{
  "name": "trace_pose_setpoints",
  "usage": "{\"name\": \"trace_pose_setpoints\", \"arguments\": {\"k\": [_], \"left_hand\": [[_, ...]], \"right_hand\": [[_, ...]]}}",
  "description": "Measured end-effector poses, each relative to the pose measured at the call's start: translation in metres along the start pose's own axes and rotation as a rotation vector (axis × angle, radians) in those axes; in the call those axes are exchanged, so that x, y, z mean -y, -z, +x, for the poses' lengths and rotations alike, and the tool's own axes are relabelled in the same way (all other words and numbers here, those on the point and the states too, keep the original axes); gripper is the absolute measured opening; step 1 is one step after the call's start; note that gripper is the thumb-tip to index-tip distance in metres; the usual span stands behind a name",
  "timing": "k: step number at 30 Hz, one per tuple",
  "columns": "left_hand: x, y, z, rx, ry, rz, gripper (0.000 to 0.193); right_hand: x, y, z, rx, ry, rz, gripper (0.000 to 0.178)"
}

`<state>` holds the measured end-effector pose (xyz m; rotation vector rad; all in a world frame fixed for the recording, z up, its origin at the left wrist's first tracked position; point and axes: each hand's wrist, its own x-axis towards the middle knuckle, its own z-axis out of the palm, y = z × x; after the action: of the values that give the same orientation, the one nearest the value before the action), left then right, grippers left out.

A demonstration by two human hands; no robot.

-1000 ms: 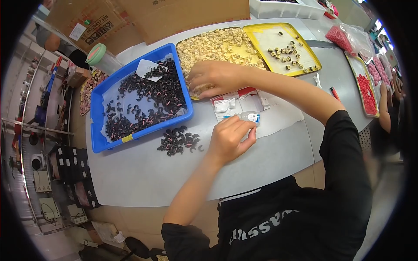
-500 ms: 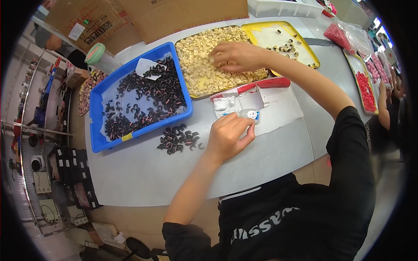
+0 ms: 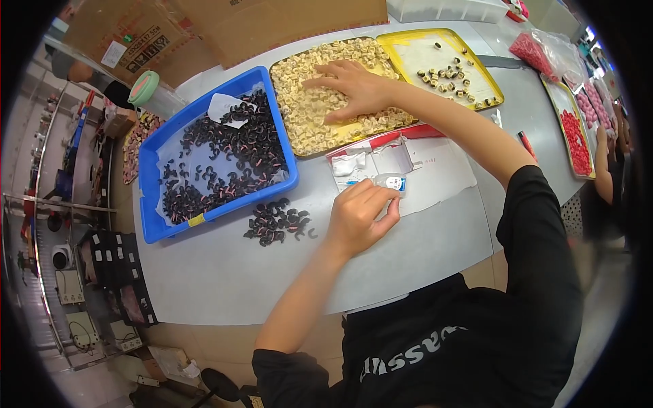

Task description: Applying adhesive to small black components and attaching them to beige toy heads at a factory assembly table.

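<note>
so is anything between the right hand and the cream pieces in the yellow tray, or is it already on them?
Nothing visible is in the way. The right hand lies spread, palm down, directly on the cream pieces inside the yellow tray. The left hand is apart from it, holding a small bottle over the white sheet.

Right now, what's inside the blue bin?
The blue bin holds small black curved pieces on a white liner, plus a white paper slip. Whatever lies beneath the liner is hidden.
</note>
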<state>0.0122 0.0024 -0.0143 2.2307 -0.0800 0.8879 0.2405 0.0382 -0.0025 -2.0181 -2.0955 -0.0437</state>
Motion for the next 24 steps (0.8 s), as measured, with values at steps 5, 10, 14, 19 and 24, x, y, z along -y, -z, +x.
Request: {"name": "trace_pose_setpoints", "arguments": {"k": [5,10,14,19,24], "left_hand": [[0.001,-0.002,0.000,-0.007,0.006,-0.014,0.012],[0.003,0.001,-0.001,-0.003,0.013,-0.010,0.011],[0.001,0.001,-0.001,-0.012,0.009,-0.025,0.011],[-0.002,0.001,0.000,0.013,0.010,-0.018,0.011],[0.000,0.000,-0.001,0.002,0.012,-0.033,0.011]], "right_hand": [[-0.004,-0.002,0.001,-0.059,0.021,0.030,0.056],[-0.003,-0.002,-0.003,-0.093,0.073,0.095,0.045],[0.004,0.001,-0.005,-0.104,0.070,-0.007,0.045],[0.007,0.000,0.001,-0.095,0.106,0.017,0.043],[0.011,0.001,0.001,-0.052,0.034,0.070,0.039]]}}
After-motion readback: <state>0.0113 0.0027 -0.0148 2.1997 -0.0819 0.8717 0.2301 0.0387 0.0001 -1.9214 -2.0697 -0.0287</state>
